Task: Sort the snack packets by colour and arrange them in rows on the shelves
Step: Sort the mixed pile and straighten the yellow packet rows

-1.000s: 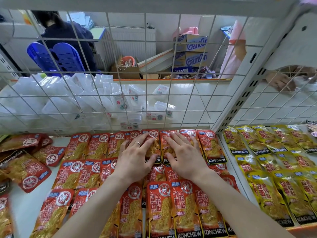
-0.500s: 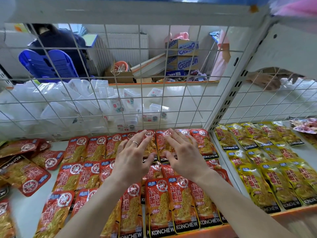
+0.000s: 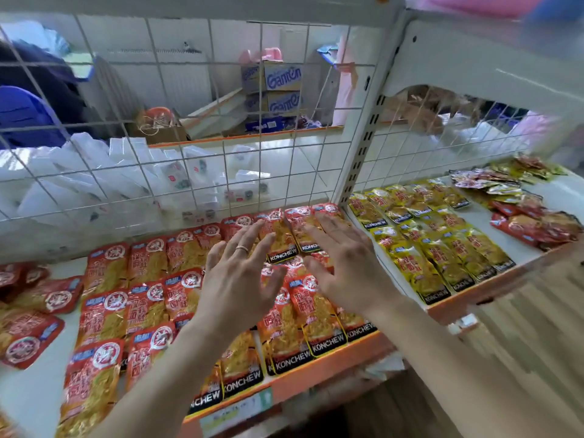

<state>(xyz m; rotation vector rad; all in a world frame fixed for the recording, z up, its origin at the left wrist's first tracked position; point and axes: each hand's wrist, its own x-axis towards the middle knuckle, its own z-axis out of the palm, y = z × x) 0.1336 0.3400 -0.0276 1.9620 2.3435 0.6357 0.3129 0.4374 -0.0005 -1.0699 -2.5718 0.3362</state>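
Red snack packets (image 3: 148, 298) lie in rows across the white shelf (image 3: 34, 396) in front of me. Yellow snack packets (image 3: 442, 248) are lined up in rows on the neighbouring shelf section to the right. My left hand (image 3: 240, 279), with a ring on one finger, hovers with spread fingers just above the middle red rows. My right hand (image 3: 350, 263) is beside it, fingers straight, over the red packets near the back right corner. Neither hand holds a packet. Loose red packets (image 3: 28, 324) lie askew at the far left.
A white wire grid (image 3: 221, 137) closes the shelf's back, with white plastic items behind it. A perforated upright post (image 3: 363, 147) divides the two sections. A mixed heap of packets (image 3: 518, 197) sits at the far right. Another person's hand (image 3: 423, 115) shows behind the right grid.
Both hands have lifted off the red packets and spread apart slightly. The view has swung to the right, showing more of the yellow section and the mixed heap.
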